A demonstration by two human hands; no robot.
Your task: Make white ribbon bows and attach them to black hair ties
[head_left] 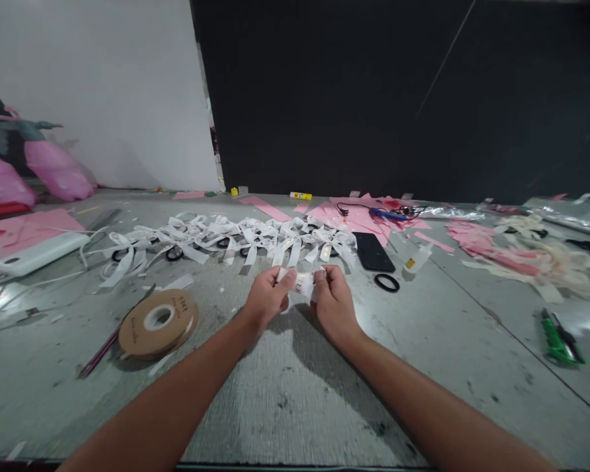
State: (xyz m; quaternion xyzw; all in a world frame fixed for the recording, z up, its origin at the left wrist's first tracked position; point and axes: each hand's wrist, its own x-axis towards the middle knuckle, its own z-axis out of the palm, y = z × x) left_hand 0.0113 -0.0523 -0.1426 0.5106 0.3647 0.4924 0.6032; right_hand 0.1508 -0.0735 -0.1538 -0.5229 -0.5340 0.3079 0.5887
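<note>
A short piece of white ribbon with gold lettering is stretched between my two hands, above the middle of the table. My left hand pinches its left end between thumb and fingers. At the other end, my right hand grips it the same way. Just beyond my hands lies a long heap of white ribbon bows, several with black rings among them. One loose black ring rests to the right of my right hand, by a black phone.
A cardboard ribbon spool lies left, partly over a dark thin tool. Right are a small glue bottle, a green-handled cutter and pink and cream fabric strips. Pink sheets and a blue-handled corded tool lie behind.
</note>
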